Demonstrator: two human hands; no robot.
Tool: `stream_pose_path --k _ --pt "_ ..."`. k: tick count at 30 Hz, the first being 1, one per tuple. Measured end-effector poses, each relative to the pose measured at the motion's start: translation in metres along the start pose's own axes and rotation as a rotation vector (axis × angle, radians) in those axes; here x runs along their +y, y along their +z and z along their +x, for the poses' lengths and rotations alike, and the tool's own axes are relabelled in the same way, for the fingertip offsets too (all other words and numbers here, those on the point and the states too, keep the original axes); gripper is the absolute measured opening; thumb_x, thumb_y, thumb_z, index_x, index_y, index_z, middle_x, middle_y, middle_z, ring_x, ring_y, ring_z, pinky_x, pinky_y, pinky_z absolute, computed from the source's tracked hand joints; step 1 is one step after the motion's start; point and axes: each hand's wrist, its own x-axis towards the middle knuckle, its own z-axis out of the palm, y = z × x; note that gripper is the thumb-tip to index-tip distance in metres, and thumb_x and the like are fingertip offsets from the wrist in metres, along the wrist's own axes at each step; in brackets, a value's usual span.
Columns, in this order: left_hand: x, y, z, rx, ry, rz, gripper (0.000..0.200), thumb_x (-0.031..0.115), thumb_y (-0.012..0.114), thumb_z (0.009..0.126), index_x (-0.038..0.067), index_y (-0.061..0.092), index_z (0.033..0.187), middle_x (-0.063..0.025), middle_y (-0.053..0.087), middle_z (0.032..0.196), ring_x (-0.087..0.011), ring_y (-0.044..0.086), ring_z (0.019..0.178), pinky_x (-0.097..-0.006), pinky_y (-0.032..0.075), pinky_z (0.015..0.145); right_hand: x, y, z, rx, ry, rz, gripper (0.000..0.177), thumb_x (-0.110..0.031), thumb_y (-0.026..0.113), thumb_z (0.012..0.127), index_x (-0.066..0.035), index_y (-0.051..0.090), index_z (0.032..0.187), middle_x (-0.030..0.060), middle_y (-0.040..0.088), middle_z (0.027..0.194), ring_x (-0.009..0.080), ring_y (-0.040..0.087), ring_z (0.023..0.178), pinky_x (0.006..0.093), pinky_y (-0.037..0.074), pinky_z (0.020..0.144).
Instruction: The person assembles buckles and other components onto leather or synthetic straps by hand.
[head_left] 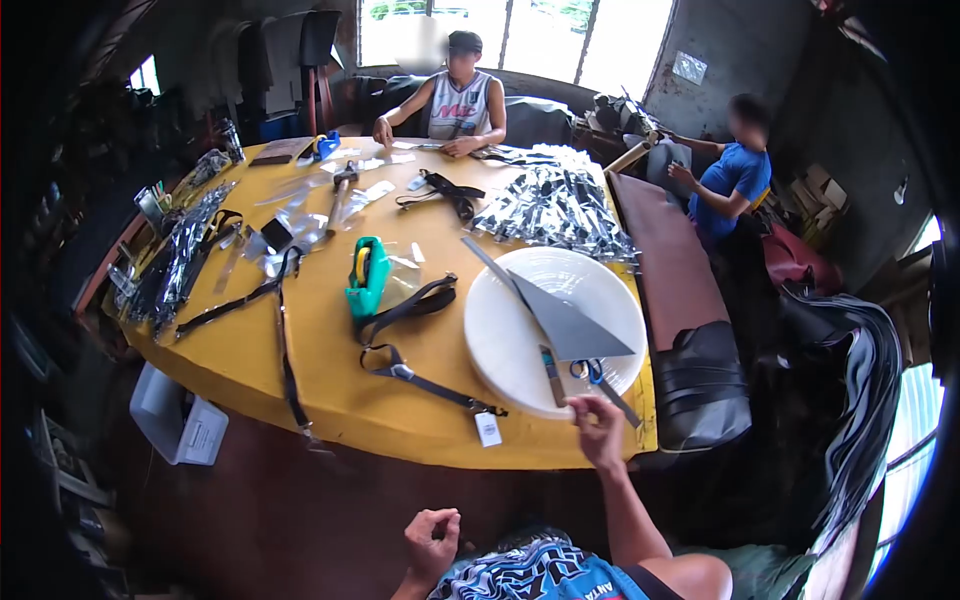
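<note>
My left hand (432, 540) is low in front of my body, off the table, its fingers curled closed with nothing visible in them. My right hand (601, 432) is at the near rim of a round white disc (490, 345), its fingers pinched together. Whatever they hold, if anything, is too small to make out. Just beyond it are blue-handled scissors (590, 371) and a knife-like tool (551, 375). A dark grey triangular sheet (570, 318) lies across the disc. Left of the disc, a black strap (430, 383) ends in a white tag (488, 429).
On the yellow table (400, 440) are a green tape dispenser (368, 285), a hammer (342, 190), and a heap of plastic-wrapped straps (555, 205). One person (462, 105) sits across the table; another (735, 180) sits at right. A white bin (180, 415) stands below left.
</note>
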Motion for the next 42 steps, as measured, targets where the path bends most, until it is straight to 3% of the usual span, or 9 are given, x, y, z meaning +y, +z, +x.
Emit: stream_pose_path --k 8,10,15,20,26,28,30,35,42 --pt "-0.025 -0.09 0.017 0.309 0.016 0.084 0.005 0.004 0.065 0.077 0.004 0.062 0.08 -0.0079 0.058 0.067 -0.017 0.056 0.057 -0.0265 0.045 0.052 -0.045 0.161 -0.075 -0.663 -0.02 0.085 0.018 -0.015 0.061 0.086 0.002 0.063 0.087 0.0027 0.059 0.066 0.0057 0.048 0.059 0.0231 0.04 0.052" --pt "-0.029 -0.106 0.025 0.361 -0.033 0.037 0.005 0.005 0.065 0.077 0.004 0.062 0.081 -0.0078 0.058 0.068 -0.0175 0.056 0.057 -0.0265 0.045 0.052 -0.054 0.195 -0.089 -0.73 0.121 0.195 0.017 -0.013 0.061 0.086 0.004 0.063 0.084 0.0001 0.058 0.065 0.0047 0.05 0.061 0.0209 0.041 0.054" --pt "-0.069 -0.167 0.049 0.381 -0.027 0.152 0.007 0.008 0.066 0.078 0.005 0.062 0.083 -0.0063 0.057 0.066 -0.0155 0.053 0.054 -0.0275 0.044 0.05 -0.071 0.285 -0.095 -0.907 0.139 0.217 0.017 -0.013 0.059 0.086 0.003 0.064 0.083 0.0013 0.058 0.064 0.006 0.051 0.058 0.02 0.041 0.052" --pt "-0.116 -0.235 0.116 0.356 -0.091 0.164 0.006 0.011 0.064 0.08 0.006 0.063 0.082 -0.0054 0.057 0.065 -0.0144 0.053 0.053 -0.0263 0.042 0.049 -0.066 0.39 -0.068 -0.785 0.112 0.209 0.018 -0.013 0.058 0.087 0.003 0.063 0.08 0.001 0.057 0.062 0.0058 0.051 0.056 0.02 0.04 0.05" --pt "-0.176 -0.306 0.197 0.276 -0.106 0.172 0.007 0.009 0.064 0.078 0.003 0.063 0.081 -0.0076 0.06 0.069 -0.0149 0.055 0.055 -0.0266 0.044 0.051 -0.053 0.462 -0.019 -0.576 0.277 0.174 0.021 -0.017 0.059 0.087 0.003 0.062 0.079 -0.0008 0.054 0.06 0.0041 0.046 0.054 0.019 0.037 0.049" --pt "-0.195 -0.321 0.223 0.239 -0.12 0.154 0.006 0.008 0.065 0.077 0.003 0.063 0.081 -0.0081 0.06 0.069 -0.0167 0.056 0.058 -0.0274 0.045 0.054 -0.045 0.476 -0.011 -0.53 0.285 0.037 0.025 -0.02 0.061 0.085 0.004 0.063 0.082 0.0039 0.058 0.061 0.0071 0.05 0.056 0.0229 0.041 0.053" --pt "-0.226 -0.332 0.247 0.215 -0.043 0.247 0.007 0.007 0.067 0.076 0.002 0.063 0.08 -0.0059 0.058 0.069 -0.0111 0.052 0.056 -0.0236 0.042 0.052 -0.039 0.49 -0.007 -0.516 0.286 -0.105 0.024 -0.021 0.062 0.083 0.003 0.065 0.085 0.0086 0.064 0.068 0.011 0.057 0.061 0.0248 0.045 0.058" --pt "-0.301 -0.369 0.33 0.049 0.027 0.315 0.011 0.005 0.068 0.07 0.004 0.062 0.079 -0.0094 0.061 0.081 -0.0252 0.056 0.077 -0.0343 0.045 0.072 -0.023 0.539 -0.003 -0.362 0.379 -0.227 0.026 -0.023 0.063 0.081 0.002 0.065 0.086 0.0125 0.066 0.075 0.0171 0.062 0.069 0.0286 0.048 0.065" --pt "-0.379 -0.42 0.48 -0.154 0.133 0.293 0.02 0.007 0.069 0.069 0.004 0.061 0.087 -0.0125 0.06 0.094 -0.0298 0.056 0.092 -0.0365 0.044 0.084 -0.022 0.622 0.037 -0.124 0.459 -0.339 0.032 -0.029 0.064 0.079 0.001 0.066 0.089 0.0157 0.066 0.083 0.0227 0.064 0.077 0.0311 0.049 0.071"
